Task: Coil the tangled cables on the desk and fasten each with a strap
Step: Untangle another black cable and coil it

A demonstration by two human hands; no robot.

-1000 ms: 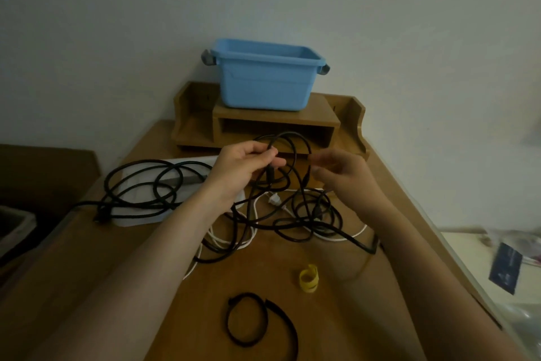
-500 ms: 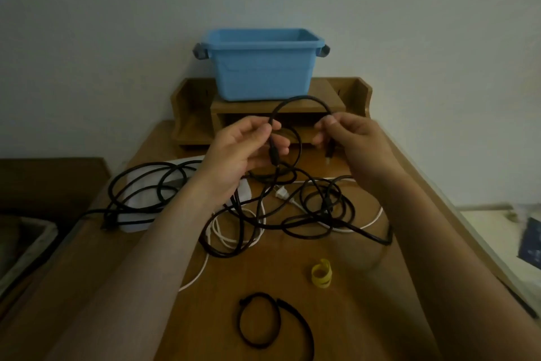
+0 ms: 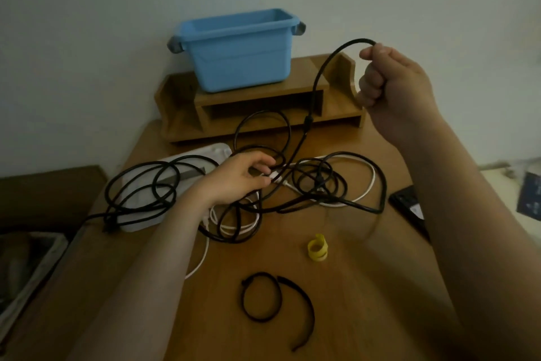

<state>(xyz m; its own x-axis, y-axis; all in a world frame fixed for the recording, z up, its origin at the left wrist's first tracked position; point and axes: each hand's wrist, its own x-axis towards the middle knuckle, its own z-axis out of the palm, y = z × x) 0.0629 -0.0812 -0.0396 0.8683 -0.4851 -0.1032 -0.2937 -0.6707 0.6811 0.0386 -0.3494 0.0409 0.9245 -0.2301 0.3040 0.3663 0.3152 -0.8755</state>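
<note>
Your right hand (image 3: 395,79) grips the black cable (image 3: 315,88) at one o'clock. It slants toward seven into the tangle (image 3: 322,185) your left hand (image 3: 234,179) pinches.

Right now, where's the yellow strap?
Head view: the yellow strap lies on the desk right of centre, between the tangled cables behind it and the black strap nearer the camera.
</note>
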